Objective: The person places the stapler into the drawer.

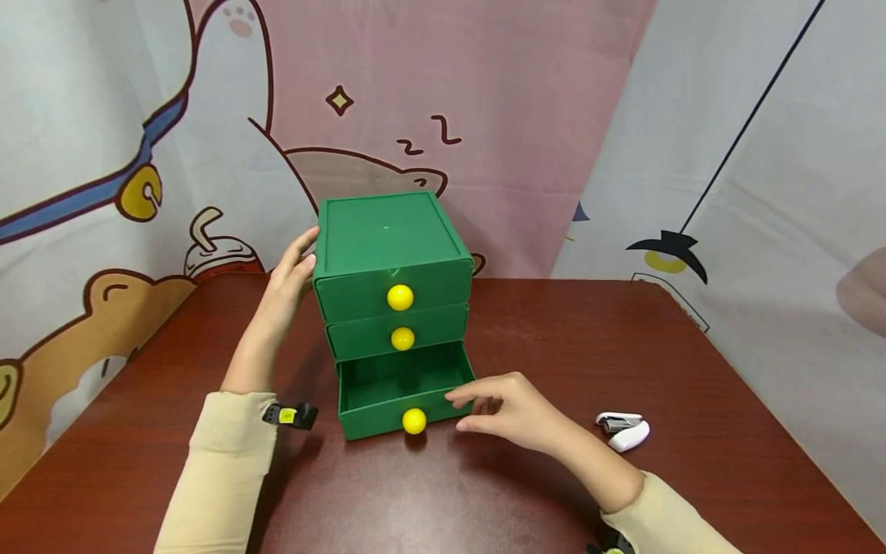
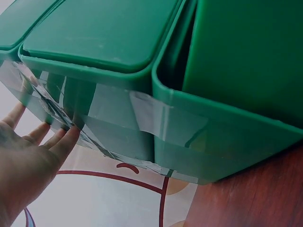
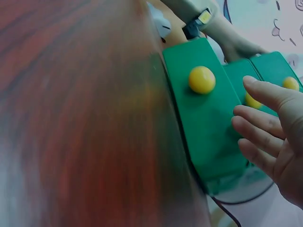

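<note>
A green three-drawer box [image 1: 388, 231] with yellow ball knobs stands on the table. Its bottom drawer [image 1: 377, 419] is pulled out, and no contents show in it; the two upper drawers are closed. My left hand [image 1: 282, 288] rests its fingers against the box's left side, which has clear tape [image 2: 151, 113] along it in the left wrist view. Beside the front right corner of the bottom drawer is my right hand [image 1: 515, 412], its fingers loosely bent and holding nothing. Whether its fingertips touch the drawer front, I cannot tell.
A small white stapler [image 1: 626, 432] lies on the reddish-brown table [image 1: 554, 338], right of my right hand. Behind the table hangs a cartoon-printed cloth [image 1: 484, 92]. At the far right edge, a blurred part of a person [image 1: 864, 292] shows.
</note>
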Demonstrator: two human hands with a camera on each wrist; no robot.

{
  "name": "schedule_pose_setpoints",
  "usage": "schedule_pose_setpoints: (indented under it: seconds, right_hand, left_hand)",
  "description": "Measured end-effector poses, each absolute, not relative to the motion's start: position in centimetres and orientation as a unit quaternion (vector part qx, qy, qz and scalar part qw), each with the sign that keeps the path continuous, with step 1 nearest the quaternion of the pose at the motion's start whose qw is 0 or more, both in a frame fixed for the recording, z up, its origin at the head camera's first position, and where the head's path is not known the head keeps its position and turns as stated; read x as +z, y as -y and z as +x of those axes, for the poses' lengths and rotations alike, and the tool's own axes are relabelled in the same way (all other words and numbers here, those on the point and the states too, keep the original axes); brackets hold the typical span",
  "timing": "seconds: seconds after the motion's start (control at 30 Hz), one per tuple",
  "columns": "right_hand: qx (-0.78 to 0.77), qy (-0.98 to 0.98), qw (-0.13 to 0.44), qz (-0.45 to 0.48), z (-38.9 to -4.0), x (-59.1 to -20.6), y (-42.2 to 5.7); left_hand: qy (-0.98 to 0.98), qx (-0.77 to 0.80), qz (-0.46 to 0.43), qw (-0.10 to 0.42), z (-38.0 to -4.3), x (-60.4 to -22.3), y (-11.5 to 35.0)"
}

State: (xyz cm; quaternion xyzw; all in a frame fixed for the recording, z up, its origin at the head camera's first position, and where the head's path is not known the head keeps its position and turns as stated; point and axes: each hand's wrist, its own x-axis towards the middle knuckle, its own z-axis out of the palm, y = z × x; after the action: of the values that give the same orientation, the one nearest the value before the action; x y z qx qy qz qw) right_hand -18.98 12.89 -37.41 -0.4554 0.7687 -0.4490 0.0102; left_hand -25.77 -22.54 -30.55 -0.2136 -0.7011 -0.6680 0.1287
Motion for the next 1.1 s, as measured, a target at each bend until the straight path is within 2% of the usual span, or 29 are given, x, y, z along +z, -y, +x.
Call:
schedule_pose_setpoints:
  seconds: [0.63,0.8,1.1]
  right_hand:
    - [-0.388,-0.843,-0.053,-0.369,-19.0,-36.8,-23.8]
    - [-0.375,-0.858,-0.030,-0.350,-19.0,-36.9,-26.5]
    - [-0.377,-0.872,0.053,-0.307,-19.4,-37.6,-30.4]
  left_hand:
    - [0.706,-0.664,-0.213,0.127,-25.9,-30.6,22.5]
    - [0.707,-0.663,-0.211,0.127,-25.8,-30.6,22.6]
    - [0.698,-0.671,-0.213,0.127,-25.9,-30.6,22.5]
